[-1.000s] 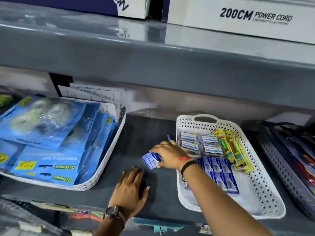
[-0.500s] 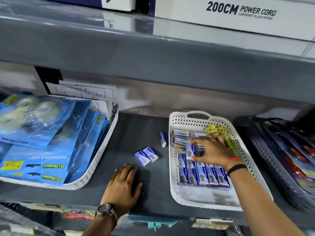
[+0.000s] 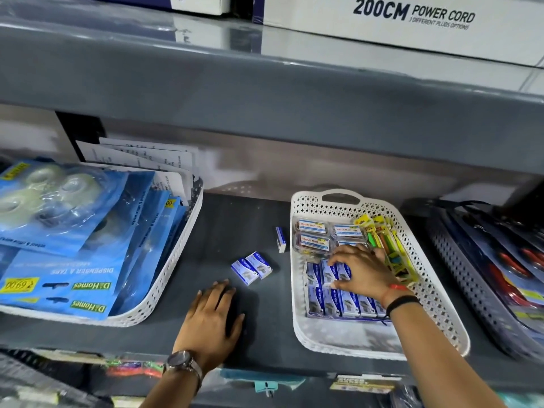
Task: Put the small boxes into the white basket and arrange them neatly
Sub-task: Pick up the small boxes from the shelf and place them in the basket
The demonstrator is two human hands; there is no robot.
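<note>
The white basket (image 3: 300,325) stands on the dark shelf at the right. Inside it, several small blue boxes (image 3: 332,301) lie in rows. My right hand (image 3: 363,270) is in the basket, fingers pressing a small blue box (image 3: 343,272) down into the upper row. Two small blue boxes (image 3: 251,268) lie side by side on the shelf left of the basket. A third box (image 3: 281,239) stands on edge nearer the basket. My left hand (image 3: 213,316) rests flat on the shelf, holding nothing.
Clear packs with orange labels (image 3: 312,240) and yellow-green packets (image 3: 388,248) fill the basket's far end. A white tray of blue tape packs (image 3: 164,290) sits at the left. A dark tray (image 3: 471,278) is at the right. An upper shelf (image 3: 265,92) overhangs.
My right hand picked up a small box from the shelf, carried it right into the basket and now sets it in the row. The left hand stayed flat on the shelf.
</note>
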